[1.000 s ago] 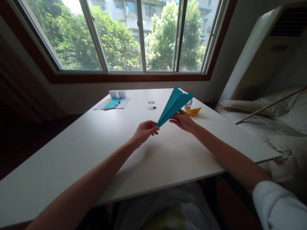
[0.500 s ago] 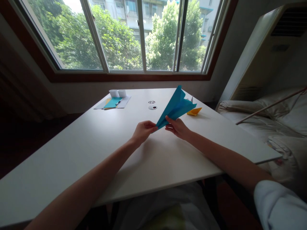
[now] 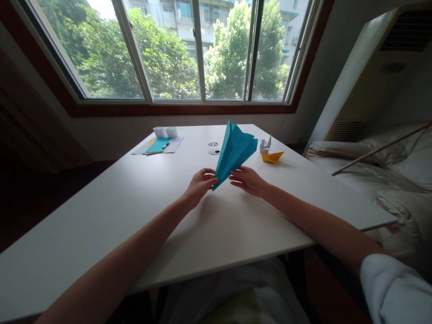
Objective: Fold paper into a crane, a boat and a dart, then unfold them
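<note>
A teal folded paper plane (image 3: 233, 151) is held up above the white table (image 3: 135, 211), its nose pointing down toward me and its tail raised. My left hand (image 3: 200, 183) pinches the nose from the left. My right hand (image 3: 247, 179) grips the underside on the right, fingers curled under the fold. The wings stand partly spread.
A small white paper crane (image 3: 265, 144) and a yellow paper boat (image 3: 272, 156) sit on the table behind my right hand. At the far left lie paper sheets with a teal sheet and pen (image 3: 158, 145) and two white folded boxes (image 3: 165, 132). A bed (image 3: 378, 166) stands to the right.
The plane has swung left and tipped more upright, its wings spreading. My right hand slid down nearer the nose. The crane behind it is now uncovered.
</note>
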The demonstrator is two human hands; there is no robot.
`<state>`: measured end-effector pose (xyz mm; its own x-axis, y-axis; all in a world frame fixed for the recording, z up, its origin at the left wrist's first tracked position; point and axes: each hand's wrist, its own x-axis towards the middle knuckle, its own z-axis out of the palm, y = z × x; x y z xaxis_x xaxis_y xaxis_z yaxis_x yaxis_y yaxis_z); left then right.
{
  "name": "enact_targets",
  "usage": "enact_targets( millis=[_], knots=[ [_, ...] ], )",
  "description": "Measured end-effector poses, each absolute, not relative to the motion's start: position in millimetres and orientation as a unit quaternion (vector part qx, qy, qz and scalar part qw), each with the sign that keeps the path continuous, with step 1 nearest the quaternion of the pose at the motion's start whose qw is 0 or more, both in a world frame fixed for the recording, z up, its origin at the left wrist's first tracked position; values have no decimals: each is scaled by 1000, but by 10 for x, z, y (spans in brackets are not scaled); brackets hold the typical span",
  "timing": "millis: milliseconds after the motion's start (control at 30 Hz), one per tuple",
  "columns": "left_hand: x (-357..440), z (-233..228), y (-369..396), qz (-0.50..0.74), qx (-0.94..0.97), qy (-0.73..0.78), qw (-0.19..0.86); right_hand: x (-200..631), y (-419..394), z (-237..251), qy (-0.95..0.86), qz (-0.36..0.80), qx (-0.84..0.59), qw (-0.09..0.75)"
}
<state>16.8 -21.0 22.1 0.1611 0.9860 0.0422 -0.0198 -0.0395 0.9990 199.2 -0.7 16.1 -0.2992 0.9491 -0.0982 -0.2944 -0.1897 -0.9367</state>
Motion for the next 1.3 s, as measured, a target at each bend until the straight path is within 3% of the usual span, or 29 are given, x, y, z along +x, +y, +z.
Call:
enact_targets(
  millis=[367, 733, 967, 1133, 1300],
  knots=[
    [222, 214, -215, 446, 636, 450, 440, 1900, -86, 187, -477, 631, -390, 471],
    [207, 212, -127, 581, 386, 415, 584, 1915, -59, 195, -473, 623, -403, 475],
    [161, 289, -62, 659, 269, 404, 574, 1935, -81, 195, -532, 620, -408, 408],
    [165, 291, -69, 639, 283, 419, 580, 1940, -109, 189, -618, 590, -380, 355],
    [103, 267, -61, 634, 324, 486, 508, 1979, -108, 231, -645, 567, -395, 326]
  ],
)
